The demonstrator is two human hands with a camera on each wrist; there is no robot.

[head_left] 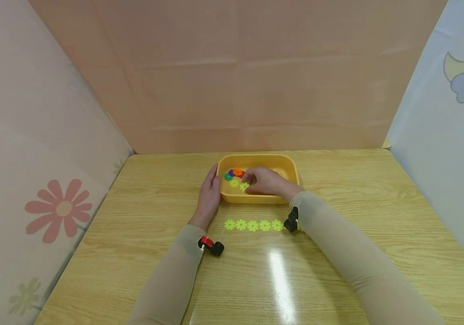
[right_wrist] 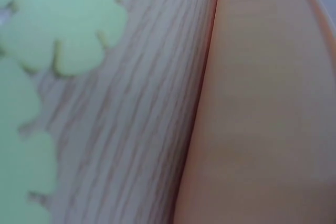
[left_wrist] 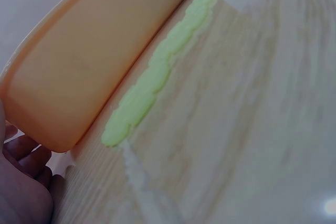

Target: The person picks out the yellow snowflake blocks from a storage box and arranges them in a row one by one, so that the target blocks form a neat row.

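A yellow-orange plastic tray (head_left: 259, 199) stands on the table. My left hand (head_left: 208, 197) rests against its left outer wall, fingers pointing away from me; in the left wrist view, fingers (left_wrist: 35, 161) touch the tray's lower corner. My right hand (head_left: 266, 180) reaches into the tray. Its thumb and forefinger pinch a yellow-green flower-shaped disc (head_left: 244, 186) at the edges. Beside it lie another yellow-green disc (head_left: 234, 182), a green disc (head_left: 228, 176), an orange disc (head_left: 237, 172), a purple one and a red one, partly hidden. The right wrist view does not show the hand.
In front of the tray, a row of yellow-green flower discs (head_left: 253, 225) lies on the wooden table (head_left: 154, 203); my right sleeve hides its right end. A thin pale strand (left_wrist: 139, 177) trails from its left end. Printed cloth walls (head_left: 236, 81) surround the table.
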